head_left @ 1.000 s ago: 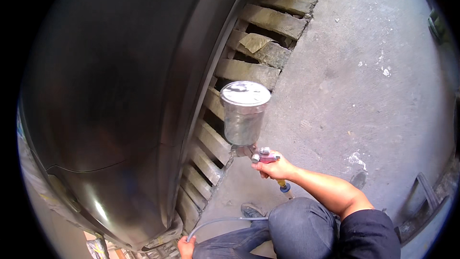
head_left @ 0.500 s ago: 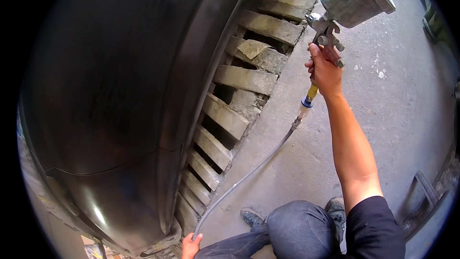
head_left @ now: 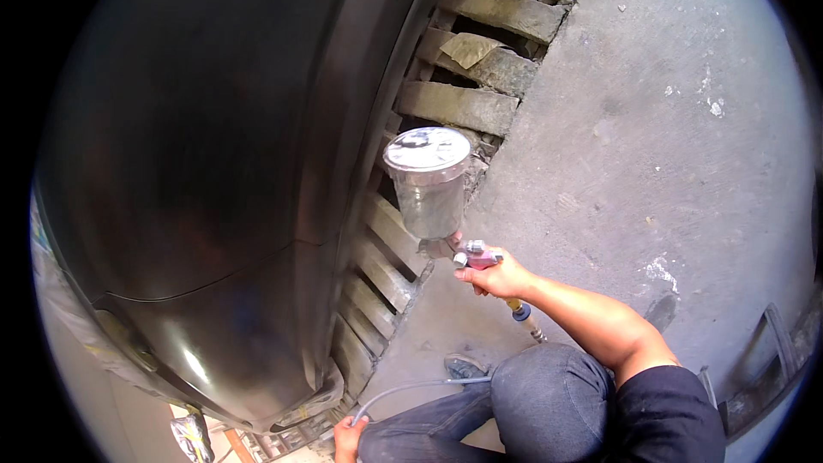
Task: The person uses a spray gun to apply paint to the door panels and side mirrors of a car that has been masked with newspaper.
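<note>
My right hand (head_left: 495, 274) is wrapped round the handle of a spray gun (head_left: 474, 257) with a pinkish-red body. On top of the gun stands a metal paint cup (head_left: 429, 193) with a shiny round lid, nearly upright. The gun's nose points left toward the lower side of a dark car body (head_left: 197, 146), apart from it. Below the handle, a yellow and blue hose fitting (head_left: 522, 312) runs down behind my knee. At the bottom, my left hand (head_left: 347, 435) is closed on the grey air hose (head_left: 420, 384), beside my leg.
A floor grating of worn bars (head_left: 459, 107) runs along the car's lower edge, with dark gaps between bars. Concrete floor (head_left: 617, 146) with white spots lies to the right. Masking film (head_left: 69, 317) hangs at the far left. A dark frame (head_left: 763, 360) stands at the lower right.
My right hand has brought the spray gun down and left from the upper right, close to the car. The cup has turned from tilted to nearly upright. My left hand stays on the hose.
</note>
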The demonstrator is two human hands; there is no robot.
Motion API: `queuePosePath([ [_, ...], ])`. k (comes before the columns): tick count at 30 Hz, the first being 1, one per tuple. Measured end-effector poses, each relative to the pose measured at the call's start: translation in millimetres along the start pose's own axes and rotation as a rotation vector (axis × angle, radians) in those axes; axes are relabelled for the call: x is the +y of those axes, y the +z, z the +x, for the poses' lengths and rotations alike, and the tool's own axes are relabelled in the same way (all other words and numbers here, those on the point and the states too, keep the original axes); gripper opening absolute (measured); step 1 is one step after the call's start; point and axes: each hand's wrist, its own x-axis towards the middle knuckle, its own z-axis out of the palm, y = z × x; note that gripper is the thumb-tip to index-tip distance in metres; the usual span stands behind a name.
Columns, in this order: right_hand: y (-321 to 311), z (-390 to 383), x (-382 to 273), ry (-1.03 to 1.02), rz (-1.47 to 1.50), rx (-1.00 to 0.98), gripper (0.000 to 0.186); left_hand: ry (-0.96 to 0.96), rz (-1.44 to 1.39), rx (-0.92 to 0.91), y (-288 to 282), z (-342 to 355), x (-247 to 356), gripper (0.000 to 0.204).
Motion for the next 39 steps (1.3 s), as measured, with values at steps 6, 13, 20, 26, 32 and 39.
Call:
queuePosePath([
  [6, -40, 20, -50, -0.062, 0.013, 0.292, 0.025, -0.038, -0.073, -0.093, -3, 9, -10, 0.017],
  [13, -126, 4, -148, -0.594, -0.12, 0.969, 0.025, 0.025, 0.078, -0.214, 11, 8, 42, 0.021],
  [20, -118, 26, -117, -0.525, -0.027, 0.764, 0.026, 0.002, -0.111, -0.106, 10, 11, 34, 0.019],
  [26, -32, 31, -15, -0.102, 0.11, 0.235, 0.019, -0.13, -0.124, 0.007, -19, 15, -47, 0.02],
  [32, -35, 29, -26, 0.068, 0.048, 0.07, 0.028, -0.139, -0.102, -0.186, -26, 28, -80, 0.014],
  [39, -179, 6, -162, -0.448, 0.007, 0.83, 0.031, 0.175, 0.176, -0.279, 8, 25, 8, 0.024],
])
